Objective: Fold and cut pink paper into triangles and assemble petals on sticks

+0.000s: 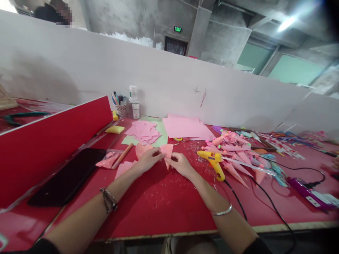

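Paper piece (167, 151) in peach-pink, narrowing to a tip at its near end, sits over the middle of the red counter (159, 215), pinched at its left side by the left hand (151, 158) and lower on its right side by the right hand (179, 164). Doing this well probably means pressing lightly and evenly so that the sheet does not crumple, keeping the tip crisp, and staying clear of the nozzle of the yellow glue gun (215, 158), which may be hot. By the white partition (164, 81), a patterned cup (121, 111) holds pens (118, 97); beside it stands a labelled bottle (135, 110), contents unclear. Left of the hands, a clear plastic bag (114, 154) appears to hold something pink.
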`<state>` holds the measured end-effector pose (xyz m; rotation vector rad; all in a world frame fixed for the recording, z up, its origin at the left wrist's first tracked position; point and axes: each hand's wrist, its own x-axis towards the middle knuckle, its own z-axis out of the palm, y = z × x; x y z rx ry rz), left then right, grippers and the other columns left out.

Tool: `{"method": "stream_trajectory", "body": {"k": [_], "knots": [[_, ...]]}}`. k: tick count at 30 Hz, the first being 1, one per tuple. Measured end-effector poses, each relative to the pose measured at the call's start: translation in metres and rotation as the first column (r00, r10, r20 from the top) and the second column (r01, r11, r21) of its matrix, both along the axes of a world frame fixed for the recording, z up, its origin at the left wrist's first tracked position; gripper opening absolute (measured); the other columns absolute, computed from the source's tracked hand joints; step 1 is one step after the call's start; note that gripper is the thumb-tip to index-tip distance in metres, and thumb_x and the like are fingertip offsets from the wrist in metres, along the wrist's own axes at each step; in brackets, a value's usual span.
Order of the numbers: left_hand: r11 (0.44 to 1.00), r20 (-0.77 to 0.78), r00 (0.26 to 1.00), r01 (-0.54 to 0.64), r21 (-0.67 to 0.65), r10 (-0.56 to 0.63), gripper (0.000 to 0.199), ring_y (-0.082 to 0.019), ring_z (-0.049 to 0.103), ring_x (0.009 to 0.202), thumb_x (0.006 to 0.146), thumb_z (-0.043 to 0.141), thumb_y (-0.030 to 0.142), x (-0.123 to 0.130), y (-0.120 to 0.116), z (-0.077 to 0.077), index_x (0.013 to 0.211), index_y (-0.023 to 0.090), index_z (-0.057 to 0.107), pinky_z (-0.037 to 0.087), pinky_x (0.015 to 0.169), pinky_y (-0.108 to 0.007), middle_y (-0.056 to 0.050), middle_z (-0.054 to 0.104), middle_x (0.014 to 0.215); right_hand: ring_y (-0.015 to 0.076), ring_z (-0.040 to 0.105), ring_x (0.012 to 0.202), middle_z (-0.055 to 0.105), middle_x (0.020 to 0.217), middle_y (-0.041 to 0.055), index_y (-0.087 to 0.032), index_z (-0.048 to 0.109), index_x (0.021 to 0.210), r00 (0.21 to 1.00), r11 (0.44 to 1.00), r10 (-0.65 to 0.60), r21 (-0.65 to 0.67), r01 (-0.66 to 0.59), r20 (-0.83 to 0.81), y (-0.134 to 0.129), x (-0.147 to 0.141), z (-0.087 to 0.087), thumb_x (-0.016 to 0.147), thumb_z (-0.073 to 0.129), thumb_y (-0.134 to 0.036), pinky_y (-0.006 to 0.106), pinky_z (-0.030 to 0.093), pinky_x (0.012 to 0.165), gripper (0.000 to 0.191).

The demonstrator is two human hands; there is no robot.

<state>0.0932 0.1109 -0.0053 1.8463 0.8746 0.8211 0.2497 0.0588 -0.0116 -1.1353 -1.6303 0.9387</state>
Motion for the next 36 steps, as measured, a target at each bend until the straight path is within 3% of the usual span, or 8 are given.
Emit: {"method": "stream_trajectory", "body": {"k": [10, 22, 29, 36], "knots": [[0.996, 0.045, 0.995, -0.086, -0.001, 0.086, 0.029, -0.009, 0.036, 0.051, 0.071, 0.051, 0.042, 0.000, -0.002, 0.001, 0.056, 0.017, 0.043, 0.027, 0.049, -0.022, 0.006, 0.039, 0.053, 0.0086, 0.043, 0.051, 0.050, 0.055, -0.0020, -0.014, 0.056, 0.062, 0.994, 0.995, 0.050, -0.088, -0.042, 0.097, 0.001, 0.006, 0.000, 0.080, 0.047, -0.045, 0.021, 0.034, 0.052, 0.036], [0.983, 0.134, 0.974, -0.182, -0.034, 0.185, 0.027, -0.008, 0.036, 0.048, 0.070, 0.054, 0.037, -0.005, 0.000, 0.009, 0.055, 0.018, 0.042, 0.028, 0.048, -0.021, 0.006, 0.040, 0.051, 0.0084, 0.047, 0.053, 0.054, 0.058, -0.0015, -0.014, 0.060, 0.067, 0.992, 0.988, 0.104, -0.120, -0.095, 0.073, 0.000, 0.005, -0.001, 0.076, 0.053, -0.033, 0.020, 0.036, 0.052, 0.022], [0.977, 0.191, 0.959, -0.201, -0.067, 0.210, 0.027, -0.009, 0.041, 0.053, 0.070, 0.054, 0.038, -0.008, -0.002, 0.012, 0.057, 0.018, 0.041, 0.034, 0.053, -0.022, 0.005, 0.043, 0.054, 0.0091, 0.048, 0.057, 0.053, 0.060, -0.0025, -0.015, 0.059, 0.069, 0.983, 0.991, 0.123, -0.060, -0.116, 0.137, -0.002, 0.005, 0.000, 0.075, 0.054, -0.031, 0.021, 0.037, 0.055, 0.017], [0.989, 0.165, 0.975, -0.143, -0.049, 0.149, 0.027, -0.008, 0.042, 0.051, 0.070, 0.054, 0.040, -0.005, -0.006, 0.012, 0.059, 0.017, 0.045, 0.034, 0.052, -0.021, 0.005, 0.046, 0.054, 0.0076, 0.046, 0.051, 0.050, 0.058, -0.0033, -0.016, 0.054, 0.071, 0.992, 0.988, 0.112, -0.110, -0.106, 0.054, -0.003, 0.003, 0.002, 0.082, 0.045, -0.039, 0.020, 0.036, 0.051, 0.027]]}}
